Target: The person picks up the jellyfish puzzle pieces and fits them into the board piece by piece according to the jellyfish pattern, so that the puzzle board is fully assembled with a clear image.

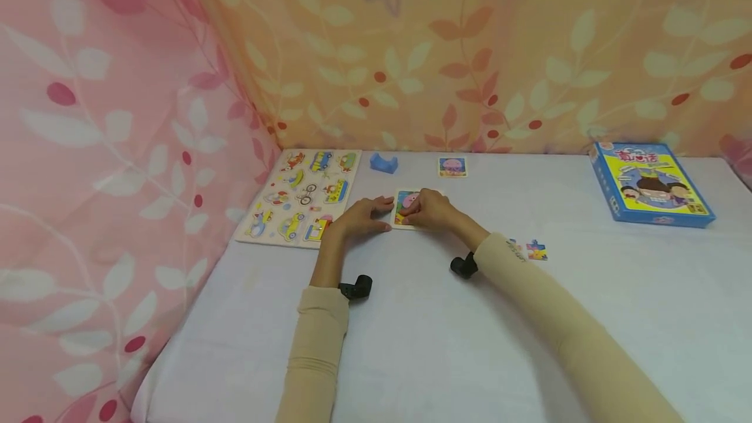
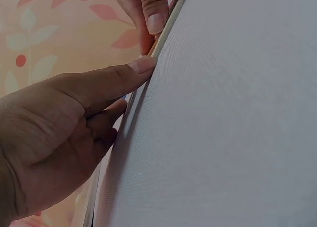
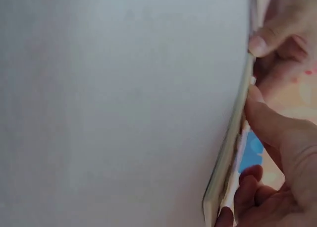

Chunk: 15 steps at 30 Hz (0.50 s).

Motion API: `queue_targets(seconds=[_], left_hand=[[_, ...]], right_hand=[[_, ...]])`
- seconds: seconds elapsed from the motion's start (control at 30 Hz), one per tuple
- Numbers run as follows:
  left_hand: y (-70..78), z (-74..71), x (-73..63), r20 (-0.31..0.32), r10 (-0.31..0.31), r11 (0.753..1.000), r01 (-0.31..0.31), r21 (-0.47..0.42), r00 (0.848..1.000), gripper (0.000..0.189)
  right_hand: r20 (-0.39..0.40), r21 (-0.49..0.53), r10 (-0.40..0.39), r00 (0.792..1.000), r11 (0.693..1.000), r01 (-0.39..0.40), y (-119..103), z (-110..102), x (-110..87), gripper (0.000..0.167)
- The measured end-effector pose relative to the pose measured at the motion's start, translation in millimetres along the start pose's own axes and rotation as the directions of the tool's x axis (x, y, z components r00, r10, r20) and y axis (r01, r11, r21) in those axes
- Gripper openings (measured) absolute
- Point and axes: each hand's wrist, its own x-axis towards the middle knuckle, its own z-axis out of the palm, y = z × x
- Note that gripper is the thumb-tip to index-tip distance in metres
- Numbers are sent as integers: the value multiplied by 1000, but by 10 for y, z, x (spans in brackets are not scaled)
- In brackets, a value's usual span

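Note:
A small jigsaw puzzle (image 1: 405, 203) with a pink figure on it lies flat in a pale frame on the white table. My left hand (image 1: 363, 216) rests at its left side, thumb and fingers extended and touching the frame edge. My right hand (image 1: 433, 209) bends over the puzzle's right half, its fingertips pinching at a puzzle piece on the picture; the hand mostly hides that piece. In the left wrist view, the left thumb (image 2: 142, 65) touches the frame's near edge. Loose puzzle pieces (image 1: 536, 250) lie by the right sleeve, which partly covers them.
On the left lies a wooden board (image 1: 276, 238) with vehicle pictures. Behind the puzzle are a blue block-like object (image 1: 384, 162) and a small square picture card (image 1: 452, 167). A blue and yellow box (image 1: 655, 185) lies at the far right. Patterned curtains border the table.

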Motion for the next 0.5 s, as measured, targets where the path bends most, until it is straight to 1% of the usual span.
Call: queue_targets(seconds=[0.07, 0.17, 0.3, 0.37, 0.4, 0.47, 0.5], left_hand=[[21, -18, 3, -7, 0, 1000, 0, 12, 1000, 54], [56, -46, 13, -18, 9, 1000, -8, 23, 1000, 53], [72, -53, 5, -27, 15, 999, -14, 29, 1000, 52], [77, -37, -9, -22, 8, 1000, -8, 24, 1000, 53], [79, -24, -16, -17, 3, 1000, -3, 22, 1000, 53], [90, 1, -36, -11, -17, 1000, 17, 17, 1000, 53], [96, 15, -45, -6, -26, 1000, 26, 15, 1000, 54]], right_hand=[[-18, -33, 7, 1000, 999, -8, -22, -15, -5, 23], [-44, -86, 54, 998, 995, -58, -70, -30, 1, 21], [-29, -108, 105, 994, 988, -107, -142, -31, 13, 22], [3, -83, 116, 993, 990, -115, -139, -36, 13, 23], [21, -40, 76, 997, 996, -75, -94, -38, 19, 24], [87, 34, 38, 995, 999, -42, -32, -71, 15, 26], [121, 93, 10, 993, 995, -21, 14, -91, 9, 26]])
